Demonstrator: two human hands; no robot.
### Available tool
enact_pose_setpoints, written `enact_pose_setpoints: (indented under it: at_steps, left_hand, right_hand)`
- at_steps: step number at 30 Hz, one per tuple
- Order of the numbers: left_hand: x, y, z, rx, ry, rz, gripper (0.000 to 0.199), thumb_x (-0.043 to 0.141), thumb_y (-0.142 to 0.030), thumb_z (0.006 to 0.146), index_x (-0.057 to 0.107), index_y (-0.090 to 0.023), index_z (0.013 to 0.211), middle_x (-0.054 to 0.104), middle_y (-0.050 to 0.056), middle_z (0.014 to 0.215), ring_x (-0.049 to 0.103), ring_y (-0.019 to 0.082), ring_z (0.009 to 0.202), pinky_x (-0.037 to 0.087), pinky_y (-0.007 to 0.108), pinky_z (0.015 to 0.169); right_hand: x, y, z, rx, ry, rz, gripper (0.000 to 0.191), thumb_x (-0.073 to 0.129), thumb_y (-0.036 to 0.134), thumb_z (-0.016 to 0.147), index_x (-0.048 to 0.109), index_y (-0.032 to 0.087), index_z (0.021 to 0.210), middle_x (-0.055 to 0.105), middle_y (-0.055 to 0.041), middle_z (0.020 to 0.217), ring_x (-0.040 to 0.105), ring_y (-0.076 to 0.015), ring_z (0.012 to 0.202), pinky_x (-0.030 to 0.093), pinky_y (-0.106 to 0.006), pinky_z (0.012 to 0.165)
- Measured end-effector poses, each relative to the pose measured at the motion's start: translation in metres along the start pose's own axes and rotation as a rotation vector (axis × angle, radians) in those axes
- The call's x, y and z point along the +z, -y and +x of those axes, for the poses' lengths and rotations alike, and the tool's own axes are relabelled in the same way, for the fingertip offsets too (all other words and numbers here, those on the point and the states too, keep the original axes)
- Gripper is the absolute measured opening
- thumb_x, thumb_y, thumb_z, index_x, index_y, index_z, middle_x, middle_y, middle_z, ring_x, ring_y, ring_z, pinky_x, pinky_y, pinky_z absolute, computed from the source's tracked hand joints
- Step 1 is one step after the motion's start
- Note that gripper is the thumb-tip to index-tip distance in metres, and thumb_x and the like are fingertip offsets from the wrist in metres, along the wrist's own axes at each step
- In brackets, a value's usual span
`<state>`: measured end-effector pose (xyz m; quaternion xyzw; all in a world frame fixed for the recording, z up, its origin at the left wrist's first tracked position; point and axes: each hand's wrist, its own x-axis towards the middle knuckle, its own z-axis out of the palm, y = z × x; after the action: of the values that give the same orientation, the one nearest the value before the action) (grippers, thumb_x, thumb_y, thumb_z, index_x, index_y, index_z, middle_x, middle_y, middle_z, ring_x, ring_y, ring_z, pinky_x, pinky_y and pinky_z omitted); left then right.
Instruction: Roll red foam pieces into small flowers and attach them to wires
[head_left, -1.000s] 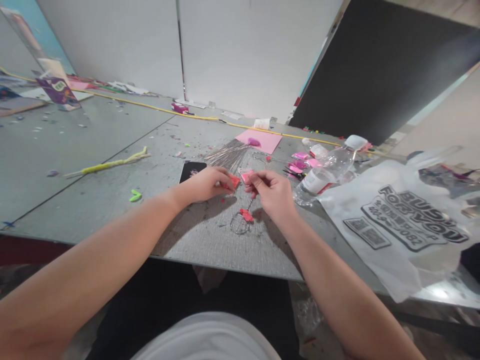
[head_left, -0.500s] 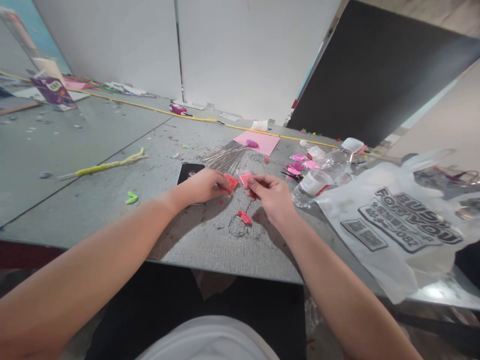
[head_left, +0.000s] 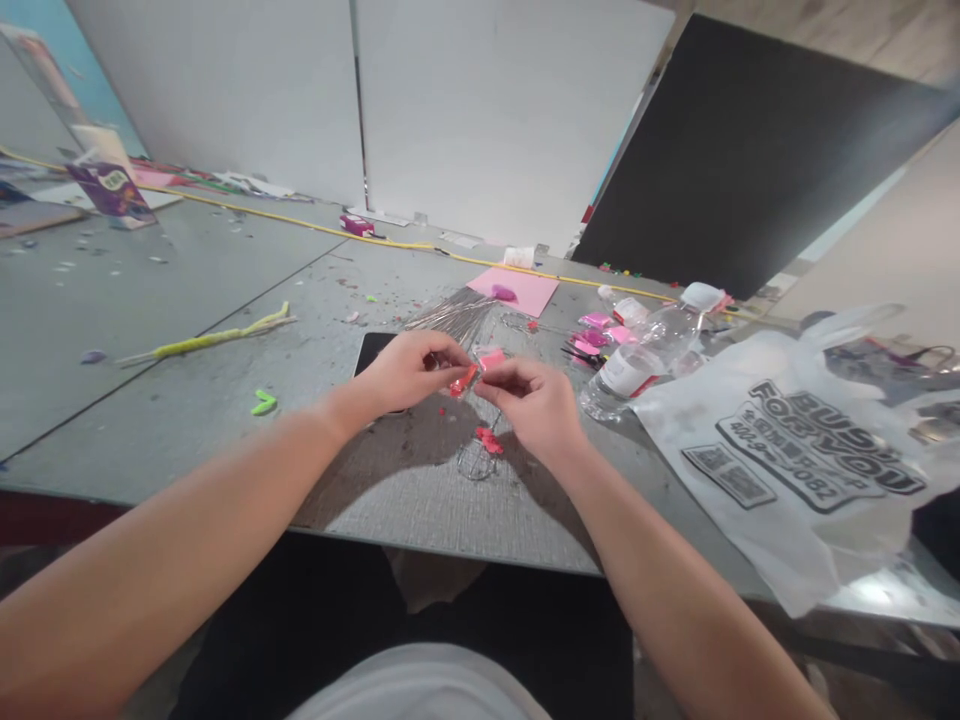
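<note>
Between my hands is a small red packet [head_left: 463, 380]. My left hand [head_left: 420, 368] pinches it from the left, and the fingertips of my right hand [head_left: 529, 396] close on its right edge. Just behind them a pink packet [head_left: 491, 357] rests on the table. Nearer to me, a bent wire loop [head_left: 475, 463] lies with a red clay piece [head_left: 489, 440] on it. A dark phone-like object [head_left: 369, 352] is partly covered by my left hand.
Thin wires [head_left: 454, 318] lie by a pink sheet [head_left: 525, 292]. To the right are black scissors [head_left: 589, 355], pink packets [head_left: 596, 320], a clear bottle [head_left: 626, 372] and a white plastic bag [head_left: 787, 450]. A yellow-green stick [head_left: 210, 340] and green piece [head_left: 264, 403] lie left.
My hands have come together at the red packet. My right hand has let go of the pink packet, which now lies behind the fingers.
</note>
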<state>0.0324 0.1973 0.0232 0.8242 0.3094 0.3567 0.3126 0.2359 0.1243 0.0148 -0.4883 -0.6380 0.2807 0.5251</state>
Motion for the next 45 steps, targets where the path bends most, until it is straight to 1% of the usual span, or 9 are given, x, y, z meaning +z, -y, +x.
enact_pose_setpoints:
  at_steps: [3,7,15,20,27,30,33,38,45]
  left_hand:
    - [0.004,-0.007,-0.004,0.043,0.045,-0.076,0.021,0.071,-0.034,0.089,0.078,-0.015,0.094,0.074,0.004,0.077,0.06,0.012,0.065,0.043,0.024,0.059]
    - [0.008,-0.01,-0.005,-0.048,0.096,-0.254,0.026,0.073,-0.04,0.088,0.078,-0.015,0.097,0.076,0.006,0.085,0.065,0.013,0.072,0.049,0.025,0.064]
    - [0.002,-0.023,-0.011,-0.156,0.134,-0.395,0.023,0.077,-0.037,0.084,0.08,-0.016,0.092,0.077,0.004,0.087,0.067,0.014,0.077,0.051,0.026,0.071]
    - [-0.003,-0.022,-0.013,-0.086,0.178,-0.291,0.016,0.077,-0.03,0.083,0.078,-0.015,0.086,0.074,0.003,0.079,0.062,0.012,0.069,0.047,0.024,0.064]
    - [-0.004,-0.017,-0.015,0.324,0.147,0.043,0.015,0.074,-0.029,0.089,0.076,-0.017,0.081,0.073,0.003,0.08,0.062,0.012,0.069,0.044,0.024,0.062]
    - [-0.003,-0.022,-0.016,0.349,0.088,0.039,0.013,0.072,-0.027,0.09,0.076,-0.018,0.083,0.075,0.004,0.085,0.064,0.013,0.073,0.048,0.026,0.067]
    - [-0.001,-0.029,-0.017,0.28,0.017,-0.024,0.011,0.071,-0.027,0.089,0.075,-0.018,0.083,0.074,0.004,0.081,0.061,0.013,0.069,0.046,0.026,0.064]
    - [0.003,-0.035,-0.019,0.144,-0.025,-0.231,0.011,0.073,-0.027,0.086,0.072,-0.016,0.085,0.072,0.005,0.079,0.062,0.013,0.067,0.047,0.026,0.06]
    - [-0.003,-0.038,-0.022,0.116,-0.036,-0.436,0.012,0.075,-0.027,0.089,0.072,-0.016,0.085,0.07,0.005,0.078,0.061,0.014,0.071,0.05,0.026,0.063]
  right_hand:
    - [0.001,0.005,-0.003,-0.213,-0.005,-0.144,0.002,0.079,0.021,0.088,0.081,0.023,0.087,0.079,-0.0027,0.085,0.07,-0.0167,0.076,0.057,-0.033,0.072]
    - [0.001,0.007,-0.005,-0.459,-0.021,-0.26,0.008,0.074,0.017,0.094,0.081,0.022,0.094,0.075,-0.0049,0.092,0.067,-0.0162,0.079,0.055,-0.031,0.07]
    - [-0.001,0.009,-0.006,-0.702,-0.023,-0.285,0.015,0.071,0.013,0.096,0.08,0.024,0.102,0.075,-0.0046,0.093,0.069,-0.0172,0.086,0.056,-0.033,0.075]
    - [-0.007,0.011,-0.005,-0.52,0.094,-0.278,0.018,0.082,0.026,0.09,0.078,0.024,0.108,0.077,-0.0034,0.089,0.067,-0.016,0.075,0.054,-0.03,0.065]
    - [-0.01,0.015,-0.001,-0.069,0.188,-0.144,0.024,0.092,0.032,0.075,0.081,0.023,0.094,0.079,-0.0017,0.085,0.067,-0.0146,0.069,0.053,-0.029,0.064]
    - [-0.007,0.015,-0.001,0.139,0.194,0.041,0.035,0.095,0.041,0.068,0.077,0.022,0.09,0.076,-0.0005,0.078,0.066,-0.0149,0.066,0.052,-0.029,0.06]
    - [-0.005,0.015,-0.001,0.303,0.254,0.241,0.05,0.093,0.056,0.066,0.073,0.022,0.097,0.073,-0.0001,0.076,0.066,-0.0152,0.064,0.05,-0.027,0.055]
    - [-0.005,0.009,-0.002,0.32,0.46,0.469,0.066,0.083,0.077,0.068,0.068,0.023,0.101,0.067,0.0004,0.076,0.061,-0.0142,0.064,0.045,-0.025,0.052]
    - [-0.006,-0.002,0.002,0.199,0.639,0.644,0.072,0.089,0.077,0.058,0.068,0.022,0.099,0.06,0.0046,0.067,0.056,-0.0124,0.058,0.042,-0.025,0.051]
